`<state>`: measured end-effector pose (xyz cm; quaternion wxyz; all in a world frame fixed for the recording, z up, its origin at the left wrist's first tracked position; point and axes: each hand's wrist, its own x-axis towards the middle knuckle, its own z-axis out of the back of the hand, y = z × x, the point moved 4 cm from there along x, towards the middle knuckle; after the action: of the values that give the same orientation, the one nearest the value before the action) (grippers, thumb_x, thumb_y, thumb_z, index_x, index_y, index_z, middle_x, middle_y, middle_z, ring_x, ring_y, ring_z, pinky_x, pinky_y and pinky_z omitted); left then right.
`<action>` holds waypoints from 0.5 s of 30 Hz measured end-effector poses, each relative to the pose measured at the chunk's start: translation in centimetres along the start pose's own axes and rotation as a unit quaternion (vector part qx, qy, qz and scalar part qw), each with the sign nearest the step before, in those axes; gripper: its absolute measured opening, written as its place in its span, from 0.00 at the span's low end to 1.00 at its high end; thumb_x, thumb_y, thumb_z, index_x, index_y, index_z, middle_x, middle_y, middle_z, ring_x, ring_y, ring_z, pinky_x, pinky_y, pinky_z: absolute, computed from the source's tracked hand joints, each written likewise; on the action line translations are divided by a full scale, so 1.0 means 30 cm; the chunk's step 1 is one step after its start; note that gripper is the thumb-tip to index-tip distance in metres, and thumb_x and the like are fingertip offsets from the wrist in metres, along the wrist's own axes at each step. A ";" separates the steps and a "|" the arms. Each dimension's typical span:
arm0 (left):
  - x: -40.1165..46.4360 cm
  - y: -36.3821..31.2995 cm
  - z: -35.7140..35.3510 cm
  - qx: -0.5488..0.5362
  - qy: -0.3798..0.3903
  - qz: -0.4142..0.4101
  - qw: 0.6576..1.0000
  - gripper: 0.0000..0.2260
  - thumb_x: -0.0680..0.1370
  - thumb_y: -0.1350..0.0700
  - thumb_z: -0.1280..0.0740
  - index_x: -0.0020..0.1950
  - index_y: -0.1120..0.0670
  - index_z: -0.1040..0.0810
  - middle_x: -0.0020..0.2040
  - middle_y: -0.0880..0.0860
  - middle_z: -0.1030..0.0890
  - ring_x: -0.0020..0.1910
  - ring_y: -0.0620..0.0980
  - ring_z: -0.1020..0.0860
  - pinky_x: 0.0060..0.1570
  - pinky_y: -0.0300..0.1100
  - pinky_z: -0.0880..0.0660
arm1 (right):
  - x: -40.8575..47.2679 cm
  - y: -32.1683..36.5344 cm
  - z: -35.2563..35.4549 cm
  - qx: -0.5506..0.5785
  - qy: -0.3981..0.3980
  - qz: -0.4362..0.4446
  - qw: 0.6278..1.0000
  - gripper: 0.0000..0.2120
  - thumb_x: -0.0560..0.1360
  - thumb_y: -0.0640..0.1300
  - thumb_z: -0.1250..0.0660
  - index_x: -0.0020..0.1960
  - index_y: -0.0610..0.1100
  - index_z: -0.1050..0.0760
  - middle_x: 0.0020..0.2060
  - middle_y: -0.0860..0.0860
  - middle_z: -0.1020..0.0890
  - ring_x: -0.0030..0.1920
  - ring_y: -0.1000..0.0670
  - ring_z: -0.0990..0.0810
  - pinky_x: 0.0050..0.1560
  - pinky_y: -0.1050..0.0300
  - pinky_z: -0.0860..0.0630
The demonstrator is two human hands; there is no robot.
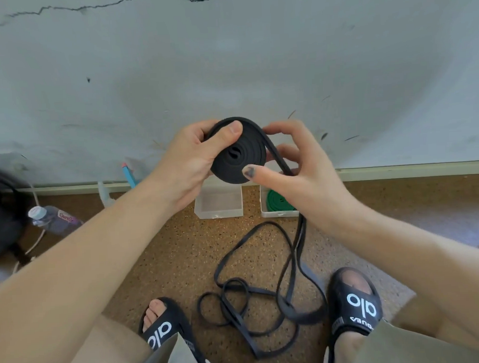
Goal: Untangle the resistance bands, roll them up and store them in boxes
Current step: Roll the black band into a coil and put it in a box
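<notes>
A black resistance band is partly wound into a flat roll [238, 154] held up in front of me. My left hand [191, 161] grips the roll, thumb pressed on its top face. My right hand [301, 167] holds the roll's right side, thumb on its lower face, fingers round the loose strand. The unrolled rest of the band [265, 298] hangs down and lies in tangled loops on the floor between my feet. Two clear plastic boxes stand by the wall: the left box [218, 202] holds nothing, and the right box [278, 213] holds a rolled green band [279, 200].
A plastic water bottle [53, 218] lies on the speckled brown floor at the left, near a dark bag [1, 213] and a white cord. A blue pen-like item [129, 175] leans at the wall. My feet wear black slides [356, 305].
</notes>
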<state>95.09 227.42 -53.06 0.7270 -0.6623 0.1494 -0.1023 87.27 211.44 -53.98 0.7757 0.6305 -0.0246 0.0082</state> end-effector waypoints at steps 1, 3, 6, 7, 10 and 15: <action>-0.001 0.008 -0.016 -0.001 -0.012 0.003 1.000 0.10 0.80 0.52 0.33 0.56 0.55 0.18 0.52 0.55 0.14 0.53 0.51 0.16 0.52 0.46 0.18 | -0.007 -0.007 -0.012 0.008 -0.026 0.007 1.000 0.22 0.75 0.49 0.23 0.64 0.57 0.29 0.48 0.54 0.14 0.48 0.55 0.14 0.50 0.54 0.18; 0.002 0.018 -0.038 -0.004 -0.018 0.022 1.000 0.09 0.81 0.53 0.34 0.57 0.56 0.18 0.53 0.57 0.14 0.53 0.51 0.16 0.53 0.46 0.19 | -0.011 -0.017 -0.020 0.037 -0.057 0.006 0.998 0.19 0.76 0.45 0.24 0.62 0.53 0.29 0.46 0.52 0.13 0.45 0.54 0.14 0.48 0.58 0.18; 0.012 0.000 -0.016 0.038 0.058 0.070 0.995 0.14 0.80 0.52 0.32 0.60 0.58 0.19 0.54 0.57 0.14 0.53 0.51 0.15 0.53 0.46 0.18 | 0.011 -0.006 0.007 0.036 -0.012 -0.019 0.999 0.17 0.76 0.41 0.24 0.60 0.50 0.27 0.45 0.51 0.13 0.40 0.55 0.14 0.40 0.64 0.21; 0.013 -0.009 0.000 0.083 0.100 0.079 0.988 0.16 0.78 0.49 0.32 0.60 0.58 0.19 0.53 0.56 0.14 0.53 0.51 0.15 0.52 0.45 0.18 | 0.018 -0.003 0.014 0.031 0.027 -0.034 0.999 0.17 0.76 0.39 0.25 0.60 0.49 0.26 0.45 0.49 0.13 0.35 0.57 0.15 0.35 0.67 0.24; -0.004 -0.016 0.015 0.229 0.200 0.067 0.950 0.18 0.74 0.43 0.32 0.55 0.55 0.17 0.48 0.52 0.14 0.48 0.47 0.15 0.46 0.39 0.20 | 0.026 -0.015 0.011 0.034 0.154 -0.076 0.985 0.17 0.76 0.37 0.25 0.61 0.46 0.25 0.43 0.46 0.14 0.23 0.58 0.28 0.25 0.63 0.34; -0.015 0.004 -0.013 0.248 0.229 0.049 0.940 0.21 0.76 0.41 0.35 0.53 0.58 0.16 0.47 0.55 0.14 0.46 0.47 0.17 0.46 0.40 0.23 | 0.036 -0.033 0.006 0.078 0.203 -0.115 0.969 0.11 0.77 0.39 0.27 0.58 0.45 0.22 0.40 0.38 0.23 0.23 0.54 0.39 0.22 0.64 0.40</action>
<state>94.52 227.22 -53.16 0.8184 -0.4115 0.3141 -0.2494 88.39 211.03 -54.87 0.7084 0.6732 0.2064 0.0486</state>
